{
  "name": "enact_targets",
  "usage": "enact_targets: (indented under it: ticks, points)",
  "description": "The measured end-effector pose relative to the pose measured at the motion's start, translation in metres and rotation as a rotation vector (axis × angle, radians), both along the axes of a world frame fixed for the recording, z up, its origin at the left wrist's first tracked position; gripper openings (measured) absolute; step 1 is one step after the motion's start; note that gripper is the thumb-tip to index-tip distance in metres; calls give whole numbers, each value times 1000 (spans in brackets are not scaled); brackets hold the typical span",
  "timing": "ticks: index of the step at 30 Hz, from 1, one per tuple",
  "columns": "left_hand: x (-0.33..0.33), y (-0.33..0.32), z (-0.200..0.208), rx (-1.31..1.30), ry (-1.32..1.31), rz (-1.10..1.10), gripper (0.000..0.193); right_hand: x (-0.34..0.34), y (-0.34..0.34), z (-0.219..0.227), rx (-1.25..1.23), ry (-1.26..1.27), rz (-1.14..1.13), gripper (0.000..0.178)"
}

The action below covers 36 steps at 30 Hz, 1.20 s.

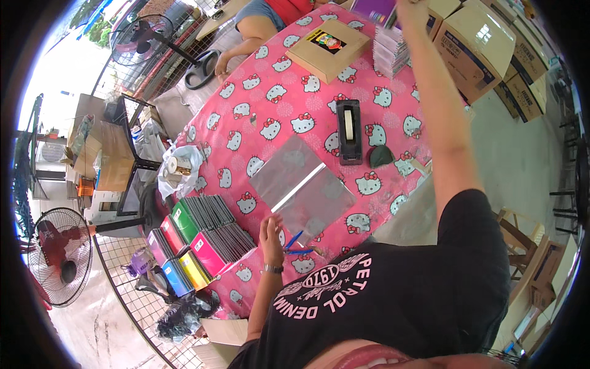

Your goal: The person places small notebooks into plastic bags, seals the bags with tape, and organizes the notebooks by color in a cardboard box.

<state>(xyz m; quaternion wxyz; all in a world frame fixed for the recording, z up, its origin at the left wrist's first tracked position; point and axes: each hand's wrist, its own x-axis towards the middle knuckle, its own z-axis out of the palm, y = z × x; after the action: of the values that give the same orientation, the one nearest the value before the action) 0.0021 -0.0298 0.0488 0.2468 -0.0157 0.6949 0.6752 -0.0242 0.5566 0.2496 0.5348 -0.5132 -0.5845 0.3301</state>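
My right arm stretches to the far side of the table, where my right hand (412, 3) is at the purple notebook (376, 11) by a stack of spiral notebooks (391, 52). It looks closed on the notebook's edge, though the frame's top cuts off part of the fingers. Near me, my left hand (270, 238) rests with fingers stretched out and nothing in it. Just beyond it lies a clear plastic sleeve (319, 195) with a bright strip of glare. To its right is a blue-handled tool (299, 250), perhaps cutters or scissors.
Several stacks of coloured notebooks (206, 230) stand at the left edge of the pink tablecloth (279, 117). Further off are a black tape dispenser (350, 132), a dark green object (381, 156) and a brown box (329, 49). Cartons (473, 49) stand far right; another person's arm (236, 52) is across.
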Motion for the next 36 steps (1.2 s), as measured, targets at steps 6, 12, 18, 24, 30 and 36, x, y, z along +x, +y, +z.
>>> enact_targets:
  ticks: [6, 12, 18, 24, 30, 36]
  points:
    - [26, -54, -18, -178, -131, 29, 26, 9, 122, -77, -451, 282, -57, 97]
    - [31, -60, -26, -155, -148, 67, 23, 13, 148, -62, -482, 226, 157, 88]
    - [33, -63, -14, -169, -117, 47, 24, -12, 88, -56, -400, -232, -82, 96]
    - [38, -80, -21, -160, -151, 62, 24, -24, 87, -97, -178, -223, -31, 102]
    - [39, -97, -15, -83, -93, 79, 24, -7, 153, -72, 24, -242, 70, 100]
    - [38, -136, 83, -145, 177, 256, 21, -72, -42, -107, 583, -340, -6, 71]
